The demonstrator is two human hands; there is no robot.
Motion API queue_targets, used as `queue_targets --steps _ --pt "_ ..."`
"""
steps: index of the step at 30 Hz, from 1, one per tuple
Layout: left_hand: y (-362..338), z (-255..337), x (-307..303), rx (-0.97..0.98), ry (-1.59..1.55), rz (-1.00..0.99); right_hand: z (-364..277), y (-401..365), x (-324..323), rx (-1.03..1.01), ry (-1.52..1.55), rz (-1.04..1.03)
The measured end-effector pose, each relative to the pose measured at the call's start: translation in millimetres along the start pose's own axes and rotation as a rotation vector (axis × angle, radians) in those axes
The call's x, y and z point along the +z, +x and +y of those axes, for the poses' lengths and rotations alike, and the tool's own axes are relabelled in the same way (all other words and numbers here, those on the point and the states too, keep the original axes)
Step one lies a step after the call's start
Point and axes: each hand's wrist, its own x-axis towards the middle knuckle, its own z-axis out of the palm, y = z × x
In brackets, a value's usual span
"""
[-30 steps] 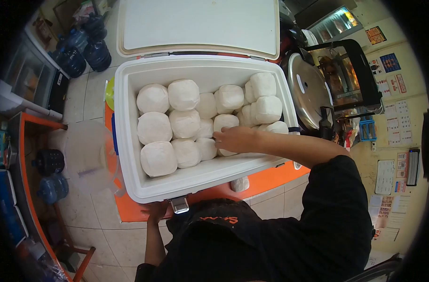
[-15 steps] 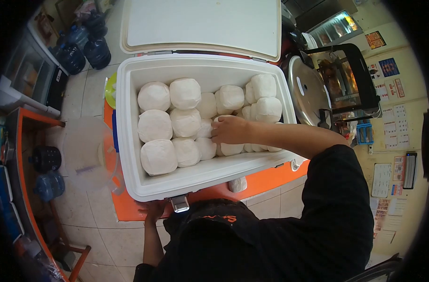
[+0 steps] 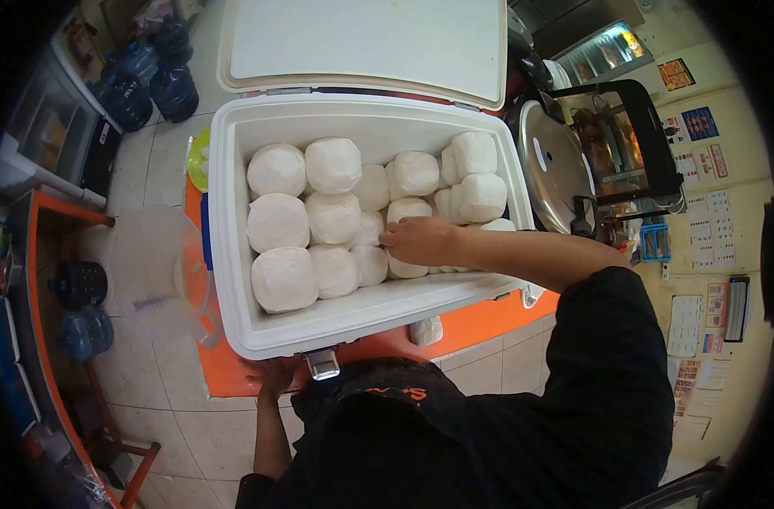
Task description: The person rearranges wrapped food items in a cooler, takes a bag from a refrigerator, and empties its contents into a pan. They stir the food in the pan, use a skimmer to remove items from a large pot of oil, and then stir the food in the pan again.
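A white cooler box holds rows of round white paper-wrapped bundles. My right hand reaches into it from the right, its fingers bent over a wrapped bundle in the row nearest me. Part of that bundle is hidden by the hand, and the fingertips show only partly. By the cooler's near left corner, my left hand lies on the orange tabletop, fingers stretched out and empty. The metal latch is just to its right.
The cooler's lid stands open at the far side. A large round metal lid and a glass-fronted display case are to the right. A translucent pitcher sits left of the cooler. Blue water bottles stand on the tiled floor.
My right hand has moved slightly right and toward me, uncovering more of the bundle behind it. My left hand stays at the cooler's near corner.
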Motion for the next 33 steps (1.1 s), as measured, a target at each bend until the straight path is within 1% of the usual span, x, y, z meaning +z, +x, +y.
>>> queue_targets --steps 2,3,4,6,9,10,12,13,15,16,18,19,21,22,24,25,27,28,30,31,33 --pt "0.7 1.9 2.2 -0.028 0.061 0.044 -2.4 2.7 20.5 0.114 0.186 -0.076" --pt "-0.5 5.4 0.7 -0.051 0.090 0.057 -3.9 6.1 17.2 0.167 0.279 -0.112" --pt "-2.6 15.9 -2.2 -0.093 0.113 0.053 -1.3 8.3 13.2 0.154 0.314 -0.192" --pt "-1.1 13.1 -1.3 -0.099 0.112 0.056 6.0 14.1 -0.8 0.127 0.379 -0.352" --pt "10.9 -9.9 12.8 -0.002 0.059 0.053 -4.0 20.0 -11.4 0.200 0.823 -0.023" --pt "12.3 -11.2 13.8 0.013 0.057 0.042 -5.2 24.7 -4.5 0.182 0.846 0.020" --pt "22.4 -30.3 29.2 0.019 0.210 0.103 -5.2 36.7 15.0 0.145 0.891 0.110" --pt "38.6 -58.2 58.7 0.010 0.364 0.173 -4.8 38.1 12.6 0.148 0.877 0.086" --pt "37.8 -56.5 57.1 -0.014 0.320 0.166 -4.9 39.6 6.0 0.154 0.850 0.040" --pt "17.1 -23.1 24.1 -0.028 0.123 0.089 -5.5 41.0 5.1 0.164 0.821 0.018" --pt "6.1 -3.3 1.7 -0.023 -0.114 0.002 -5.9 44.6 2.7 0.184 0.759 -0.022" --pt "5.4 -5.2 1.5 -0.006 -0.156 -0.010 -7.7 44.4 2.1 0.196 0.803 -0.034" --pt "4.3 -5.8 5.2 -0.076 -0.034 0.001 -12.2 43.4 1.2 0.219 0.892 -0.061" --pt "6.6 -1.7 11.9 -0.162 0.128 0.025 -10.9 44.1 -0.1 0.225 0.901 -0.073" --pt "13.1 -11.3 24.1 -0.041 0.285 0.167 -9.5 43.5 -1.9 0.240 0.920 -0.100" --pt "16.3 -25.0 28.9 0.167 0.275 0.285 -8.4 43.5 3.7 0.229 0.905 -0.080" --pt "24.5 -43.5 44.5 0.344 0.292 0.450 -7.6 45.4 19.6 0.211 0.876 -0.032" --pt "29.4 -49.7 53.2 0.312 0.317 0.501 -7.5 46.3 18.0 0.224 0.849 -0.045" --pt "38.3 -66.5 73.6 0.242 0.490 0.604 -10.9 51.1 14.8 0.249 0.797 -0.073" --pt "49.2 -84.1 89.2 0.202 0.638 0.660 -12.4 53.1 13.0 0.266 0.781 -0.085" --pt "57.4 -92.6 87.8 0.149 0.799 0.673 -13.1 57.7 9.4 0.301 0.745 -0.106"
